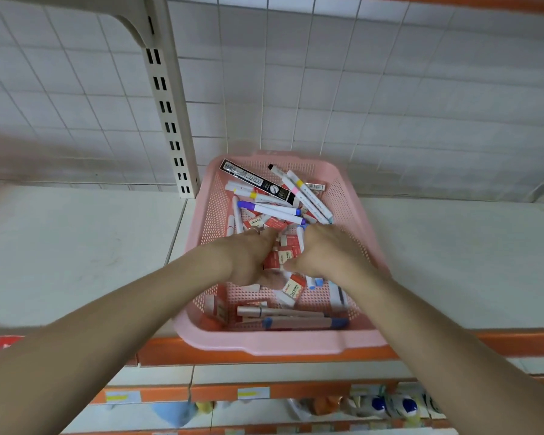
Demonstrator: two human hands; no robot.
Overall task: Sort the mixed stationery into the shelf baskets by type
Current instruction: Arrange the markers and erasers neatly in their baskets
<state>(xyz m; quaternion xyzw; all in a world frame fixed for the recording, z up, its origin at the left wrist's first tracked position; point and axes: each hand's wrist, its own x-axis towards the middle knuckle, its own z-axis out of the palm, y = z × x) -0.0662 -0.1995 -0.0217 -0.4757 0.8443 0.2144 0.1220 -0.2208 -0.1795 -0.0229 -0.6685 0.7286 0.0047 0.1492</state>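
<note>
A pink perforated basket [201,246] stands on the white shelf, full of mixed stationery. White markers with coloured caps [274,210] and a long black box [258,183] lie toward its back. Small red-and-white erasers [292,288] are heaped in the middle, and pinkish pens [283,321] lie along the front wall. Both my hands reach into the heap. My left hand [248,259] and my right hand [324,249] sit palm down on the erasers, fingers curled into the pile. Whether either hand grips an eraser is hidden by the hands themselves.
The white shelf board [76,246] spreads left and right of the basket, with an orange front edge [515,340]. A beige slotted upright [170,120] rises at the back left against the white wire-grid wall. Lower shelves hold bottles [390,406] and price labels.
</note>
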